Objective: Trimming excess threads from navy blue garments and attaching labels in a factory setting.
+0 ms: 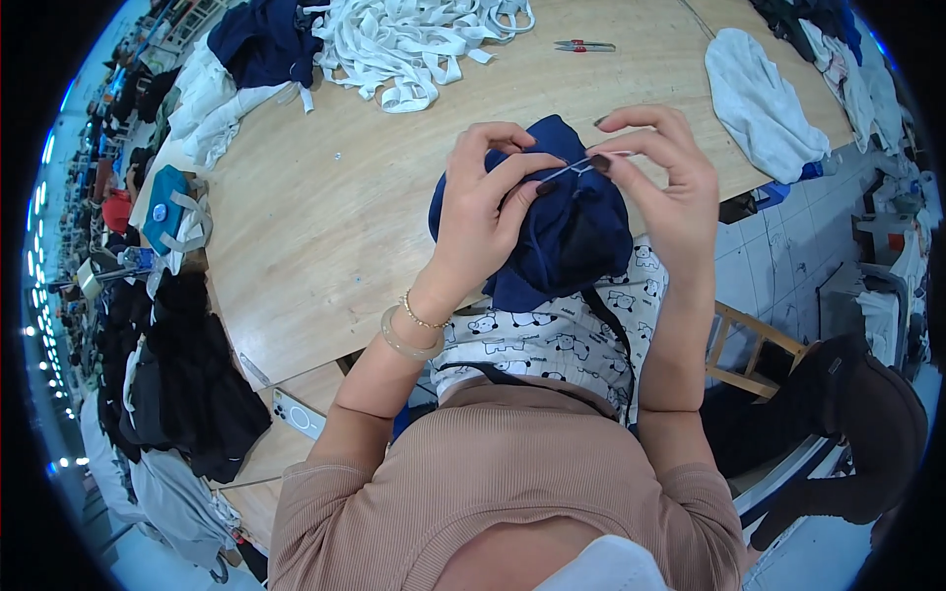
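Note:
A bunched navy blue garment (576, 236) rests at the table's near edge, partly over the patterned apron on my lap. Above it, a thin pale strand (567, 170) runs between my fingertips. My left hand (483, 192) pinches the strand's left end between thumb and forefinger, its other fingers curled against the navy cloth. My right hand (670, 172) is closed in a pinch at the opposite end, fingers bent and raised off the garment. Whether the strand is cord, thread or a slim tool is too small to tell.
A heap of white straps (404, 44) and red-handled thread snips (584, 46) lie on the wooden table (325, 227). White cloth (764, 103) is at right, a phone (299, 414) at lower left. Dark garments (192, 384) hang left. Another person (867, 433) sits at right near a wooden stool (749, 350).

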`<move>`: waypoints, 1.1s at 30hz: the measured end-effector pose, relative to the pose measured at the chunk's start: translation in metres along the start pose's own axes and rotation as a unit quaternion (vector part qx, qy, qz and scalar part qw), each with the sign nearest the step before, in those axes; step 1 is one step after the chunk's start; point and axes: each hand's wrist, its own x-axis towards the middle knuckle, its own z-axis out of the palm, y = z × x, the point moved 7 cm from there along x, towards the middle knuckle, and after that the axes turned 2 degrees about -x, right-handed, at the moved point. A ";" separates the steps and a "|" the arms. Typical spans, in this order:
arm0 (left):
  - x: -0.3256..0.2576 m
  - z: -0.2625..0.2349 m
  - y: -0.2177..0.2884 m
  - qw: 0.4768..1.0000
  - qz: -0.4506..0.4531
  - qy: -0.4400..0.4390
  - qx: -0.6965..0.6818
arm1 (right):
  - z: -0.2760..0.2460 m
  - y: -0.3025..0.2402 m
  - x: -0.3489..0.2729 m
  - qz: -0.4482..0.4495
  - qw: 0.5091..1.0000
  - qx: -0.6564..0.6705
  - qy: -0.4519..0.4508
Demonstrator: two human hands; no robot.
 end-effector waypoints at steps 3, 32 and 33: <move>-0.001 -0.008 0.010 0.995 0.044 0.054 0.066 | -0.011 0.013 -0.005 0.039 0.997 0.064 0.033; -0.024 -0.012 0.022 0.968 0.179 0.089 0.149 | -0.101 0.036 -0.027 0.075 0.956 -0.232 0.164; -0.025 -0.012 0.021 0.970 0.176 0.086 0.142 | -0.087 0.035 -0.023 0.069 0.981 -0.148 0.106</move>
